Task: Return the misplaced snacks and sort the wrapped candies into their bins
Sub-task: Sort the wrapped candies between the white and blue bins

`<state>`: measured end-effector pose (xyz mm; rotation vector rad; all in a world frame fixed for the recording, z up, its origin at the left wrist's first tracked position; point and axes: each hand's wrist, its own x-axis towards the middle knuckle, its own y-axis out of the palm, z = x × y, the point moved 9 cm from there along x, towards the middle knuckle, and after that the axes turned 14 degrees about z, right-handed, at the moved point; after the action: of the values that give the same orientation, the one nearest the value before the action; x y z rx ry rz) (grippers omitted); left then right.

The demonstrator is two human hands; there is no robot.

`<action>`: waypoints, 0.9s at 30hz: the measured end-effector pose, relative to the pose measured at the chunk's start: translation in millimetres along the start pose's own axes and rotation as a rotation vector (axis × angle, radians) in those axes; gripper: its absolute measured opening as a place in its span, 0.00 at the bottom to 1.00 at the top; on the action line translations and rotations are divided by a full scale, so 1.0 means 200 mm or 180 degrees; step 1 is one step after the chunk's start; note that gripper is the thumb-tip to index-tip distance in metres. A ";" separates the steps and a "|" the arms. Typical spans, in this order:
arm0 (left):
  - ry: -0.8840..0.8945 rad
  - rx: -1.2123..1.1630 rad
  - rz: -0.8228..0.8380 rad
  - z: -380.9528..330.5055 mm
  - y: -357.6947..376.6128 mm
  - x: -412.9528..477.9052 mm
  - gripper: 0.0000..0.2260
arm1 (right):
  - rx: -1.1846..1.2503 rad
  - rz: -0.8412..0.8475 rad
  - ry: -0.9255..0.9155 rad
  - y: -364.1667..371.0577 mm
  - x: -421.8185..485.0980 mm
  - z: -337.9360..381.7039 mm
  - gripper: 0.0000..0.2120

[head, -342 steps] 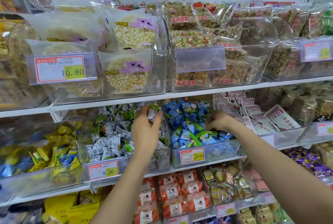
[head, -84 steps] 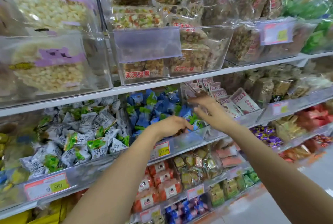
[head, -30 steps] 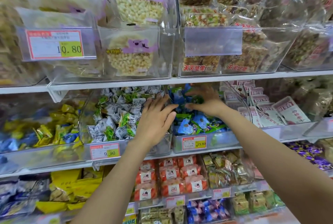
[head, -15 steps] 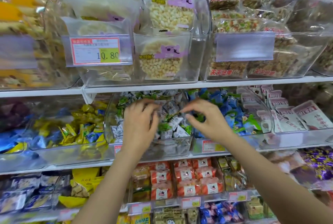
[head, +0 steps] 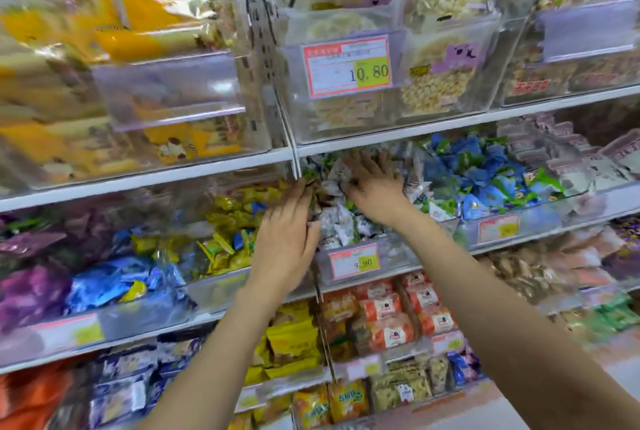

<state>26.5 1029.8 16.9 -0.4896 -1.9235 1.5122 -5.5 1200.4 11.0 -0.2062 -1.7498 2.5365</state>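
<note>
1. Left hand [head: 287,235] — fingers [head: 300,199] stretched straight, tips against the white-and-green candies [head: 341,222] at the left edge of the clear bin [head: 394,253].
2. Right hand [head: 375,190] — fingers spread flat, pressing on the same pile.
3. Candies heaped in that bin, just left of the blue candies [head: 485,180].

Both bare arms reach forward: the left hand [head: 287,239] is flat, fingers straight and together, back to camera; the right hand [head: 375,187] is just beside it and higher, fingers spread, palm down.
</note>
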 end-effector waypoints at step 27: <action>-0.0203 -0.0706 0.0075 0.04 0.05 0.01 0.25 | 0.0194 0.0783 -0.0878 0.03 -0.11 0.02 0.28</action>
<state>18.3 1028.1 5.8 -0.5680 -2.1552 1.3497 15.3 1192.6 8.6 -0.0747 -1.8353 2.9115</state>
